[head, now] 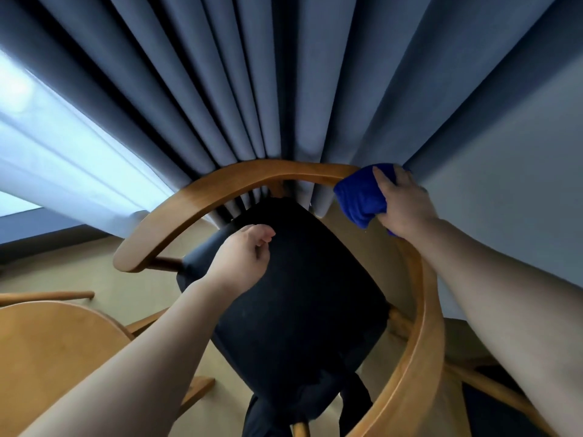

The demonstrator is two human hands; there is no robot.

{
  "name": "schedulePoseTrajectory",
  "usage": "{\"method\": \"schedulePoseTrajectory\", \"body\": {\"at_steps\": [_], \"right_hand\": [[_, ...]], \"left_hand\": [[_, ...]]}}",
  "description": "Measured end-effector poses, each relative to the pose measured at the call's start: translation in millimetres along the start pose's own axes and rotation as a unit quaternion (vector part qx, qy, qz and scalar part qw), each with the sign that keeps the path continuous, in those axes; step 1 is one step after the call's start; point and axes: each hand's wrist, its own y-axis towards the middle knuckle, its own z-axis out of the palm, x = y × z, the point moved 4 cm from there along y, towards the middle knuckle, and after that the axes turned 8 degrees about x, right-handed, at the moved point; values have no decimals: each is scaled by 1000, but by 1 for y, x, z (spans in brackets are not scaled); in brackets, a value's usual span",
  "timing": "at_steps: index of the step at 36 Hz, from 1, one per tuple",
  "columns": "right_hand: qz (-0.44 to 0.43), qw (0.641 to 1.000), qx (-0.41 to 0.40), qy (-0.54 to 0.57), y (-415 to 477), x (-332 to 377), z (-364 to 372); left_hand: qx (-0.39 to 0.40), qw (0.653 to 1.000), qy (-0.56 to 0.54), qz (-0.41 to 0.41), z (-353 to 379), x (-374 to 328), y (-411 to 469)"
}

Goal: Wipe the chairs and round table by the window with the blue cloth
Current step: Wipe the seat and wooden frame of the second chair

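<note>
My left hand [239, 257] reaches in from the lower left over the chair's black seat cushion [299, 298]. Its fingers are loosely curled, the thumb lies along them, and it holds nothing; whether it touches the cushion I cannot tell. To the right, my right hand [407, 206] is stretched out further, palm down, with the fingers wrapped over the bunched blue cloth [359, 197]. It presses the cloth onto the chair's curved wooden rail [220, 190] where the back bends into the right arm. My two hands are well apart, with the seat between them.

At the lower left is the edge of the round table [47, 351], pale wood, with a thin wooden bar [47, 296] of another chair just above it. The rail I am wiping sweeps round the seat from the left arm to the right. Behind it, the folds of the grey-blue curtain [252, 74] hang right against the chair's back and crowd the cloth. At the lower right, more wooden framing [492, 389] slants beneath my forearm.

The floor [104, 266] is beige. Far left, a bright sheer curtain [47, 137] glows with daylight, and a plain grey wall [520, 152] fills the right.
</note>
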Motion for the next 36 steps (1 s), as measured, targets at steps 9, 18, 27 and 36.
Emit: {"method": "schedulePoseTrajectory", "body": {"at_steps": [9,18,27,36], "right_hand": [[57,997,-51,32,-26,-14,19],[123,988,-69,60,-52,-23,40],[211,964,-85,139,-89,-36,77],[274,943,-56,182,-154,-39,127]], "left_hand": [[33,999,0,2,11,10,-23],[59,998,22,29,20,27,-40],[95,993,51,36,26,42,-46],[108,993,52,18,44,38,-70]]}}
